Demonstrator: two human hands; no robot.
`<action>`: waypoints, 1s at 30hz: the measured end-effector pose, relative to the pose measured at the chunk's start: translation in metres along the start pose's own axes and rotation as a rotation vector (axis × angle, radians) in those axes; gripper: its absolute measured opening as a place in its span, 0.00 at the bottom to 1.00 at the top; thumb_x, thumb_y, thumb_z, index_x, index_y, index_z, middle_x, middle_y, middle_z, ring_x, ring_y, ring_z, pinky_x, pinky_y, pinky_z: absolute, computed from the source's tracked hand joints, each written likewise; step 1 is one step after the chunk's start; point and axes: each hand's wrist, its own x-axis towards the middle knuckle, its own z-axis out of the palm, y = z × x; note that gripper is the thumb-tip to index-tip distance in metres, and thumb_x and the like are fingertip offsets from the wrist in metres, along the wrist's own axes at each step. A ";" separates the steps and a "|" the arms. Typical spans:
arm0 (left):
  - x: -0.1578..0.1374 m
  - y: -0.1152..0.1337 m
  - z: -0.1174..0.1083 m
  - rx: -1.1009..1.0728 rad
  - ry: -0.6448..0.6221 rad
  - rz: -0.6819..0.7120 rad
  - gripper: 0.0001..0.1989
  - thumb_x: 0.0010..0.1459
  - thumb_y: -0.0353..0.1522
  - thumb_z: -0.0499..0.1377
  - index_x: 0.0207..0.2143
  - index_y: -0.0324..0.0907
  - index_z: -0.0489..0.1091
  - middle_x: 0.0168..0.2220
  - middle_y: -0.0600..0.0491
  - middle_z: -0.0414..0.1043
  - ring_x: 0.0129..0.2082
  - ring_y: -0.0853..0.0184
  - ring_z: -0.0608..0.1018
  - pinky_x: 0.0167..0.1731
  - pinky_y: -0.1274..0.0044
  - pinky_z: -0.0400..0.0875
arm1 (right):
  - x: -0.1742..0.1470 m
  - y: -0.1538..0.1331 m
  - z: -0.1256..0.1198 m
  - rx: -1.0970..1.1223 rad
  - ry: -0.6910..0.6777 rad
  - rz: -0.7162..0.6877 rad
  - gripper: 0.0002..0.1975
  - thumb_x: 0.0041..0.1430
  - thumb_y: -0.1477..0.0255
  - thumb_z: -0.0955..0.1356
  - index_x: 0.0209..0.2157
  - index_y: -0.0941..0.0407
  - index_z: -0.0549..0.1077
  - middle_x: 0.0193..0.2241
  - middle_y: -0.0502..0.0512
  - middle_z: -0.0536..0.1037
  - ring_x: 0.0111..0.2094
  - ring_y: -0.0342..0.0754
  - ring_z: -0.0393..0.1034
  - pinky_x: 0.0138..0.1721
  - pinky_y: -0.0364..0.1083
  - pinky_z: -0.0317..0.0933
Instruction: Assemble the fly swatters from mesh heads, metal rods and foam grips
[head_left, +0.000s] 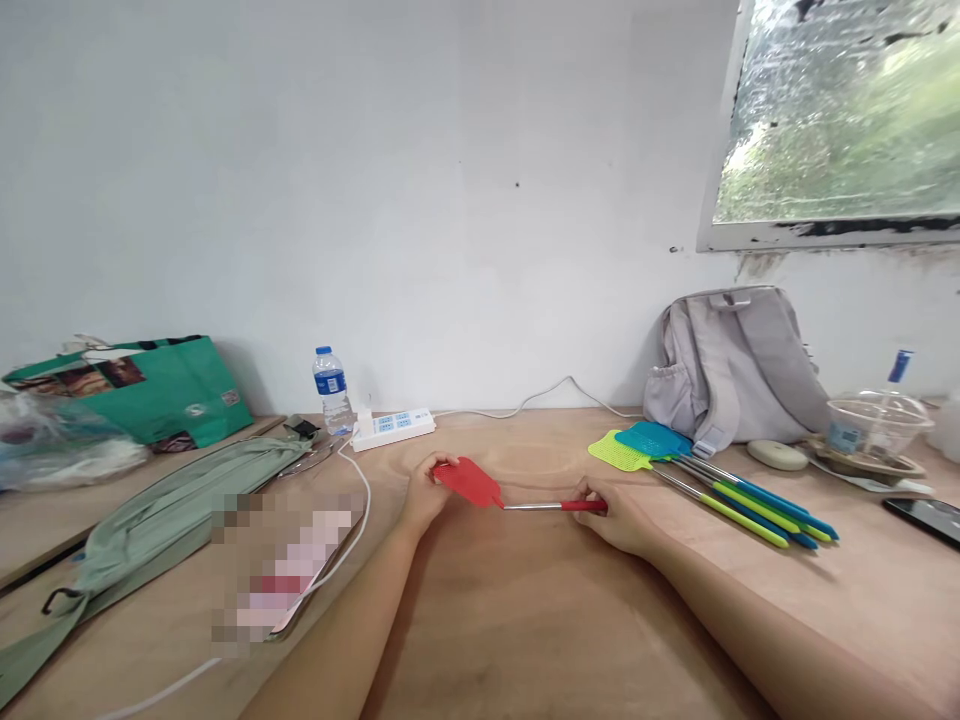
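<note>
A red fly swatter (471,482) with a metal rod lies level between my two hands, just above or on the wooden table. My left hand (427,488) pinches the far left edge of its flat head. Around the red handle at the other end, my right hand (604,512) is closed. To the right of that hand lies a pile of blue and yellow-green fly swatters (654,438), heads toward the wall and handles toward the lower right.
Along the wall stand a green bag (191,390), a water bottle (331,392), a power strip (394,428) and a grey backpack (739,370). A sage-green bag (180,510) and a cabled, partly blurred phone (319,560) lie left. A plastic cup (874,425) and a black phone (930,518) sit right.
</note>
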 end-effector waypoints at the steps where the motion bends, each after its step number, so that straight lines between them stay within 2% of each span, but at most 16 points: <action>1: 0.000 -0.001 -0.001 -0.017 -0.001 -0.019 0.09 0.36 0.24 0.59 0.26 0.39 0.67 0.28 0.55 0.69 0.28 0.70 0.71 0.30 0.79 0.65 | 0.000 0.000 -0.001 0.006 0.009 0.005 0.04 0.44 0.74 0.64 0.27 0.54 0.66 0.25 0.48 0.73 0.27 0.45 0.66 0.28 0.42 0.57; 6: -0.001 -0.003 -0.002 -0.141 -0.049 -0.167 0.09 0.35 0.29 0.65 0.23 0.38 0.68 0.20 0.57 0.68 0.23 0.72 0.70 0.27 0.79 0.66 | 0.004 0.007 -0.006 0.091 0.080 0.038 0.03 0.44 0.72 0.64 0.25 0.54 0.64 0.24 0.48 0.73 0.25 0.44 0.65 0.25 0.41 0.56; 11: -0.009 0.011 0.009 -0.405 -0.151 -0.395 0.16 0.34 0.33 0.67 0.29 0.35 0.71 0.29 0.50 0.74 0.32 0.65 0.75 0.37 0.73 0.68 | 0.006 0.019 -0.018 0.188 0.114 0.051 0.04 0.42 0.72 0.64 0.24 0.55 0.62 0.18 0.46 0.69 0.20 0.42 0.62 0.21 0.40 0.51; 15: -0.017 0.022 0.024 -0.512 -0.163 -0.509 0.18 0.38 0.36 0.66 0.32 0.36 0.70 0.33 0.49 0.75 0.33 0.65 0.76 0.36 0.73 0.70 | 0.004 0.020 -0.029 0.119 0.106 0.075 0.03 0.40 0.73 0.64 0.22 0.56 0.64 0.14 0.44 0.66 0.16 0.40 0.58 0.20 0.40 0.48; 18: -0.021 0.027 0.030 -0.513 -0.200 -0.555 0.17 0.40 0.37 0.65 0.32 0.36 0.68 0.34 0.48 0.74 0.30 0.64 0.76 0.28 0.73 0.72 | 0.002 0.017 -0.033 0.083 0.113 0.062 0.03 0.40 0.73 0.64 0.22 0.56 0.65 0.13 0.44 0.66 0.16 0.40 0.57 0.19 0.40 0.48; 20: -0.024 0.030 0.032 -0.483 -0.309 -0.571 0.17 0.42 0.37 0.64 0.33 0.36 0.68 0.33 0.46 0.74 0.28 0.63 0.76 0.24 0.73 0.72 | 0.001 0.016 -0.033 0.076 0.123 0.046 0.03 0.40 0.73 0.64 0.22 0.56 0.65 0.12 0.44 0.65 0.16 0.40 0.56 0.19 0.40 0.48; 24: -0.029 0.035 0.031 -0.371 -0.503 -0.588 0.17 0.43 0.37 0.63 0.32 0.35 0.67 0.27 0.48 0.73 0.21 0.66 0.75 0.23 0.73 0.71 | 0.000 0.019 -0.034 0.070 0.128 0.018 0.03 0.40 0.73 0.65 0.22 0.57 0.64 0.14 0.45 0.65 0.16 0.39 0.55 0.18 0.39 0.47; 30: -0.032 0.039 0.033 -0.266 -0.588 -0.597 0.19 0.40 0.39 0.64 0.30 0.34 0.67 0.21 0.50 0.73 0.19 0.65 0.75 0.22 0.72 0.71 | -0.002 0.028 -0.045 -0.023 0.046 -0.024 0.06 0.41 0.70 0.67 0.20 0.58 0.68 0.15 0.46 0.66 0.18 0.38 0.55 0.19 0.39 0.47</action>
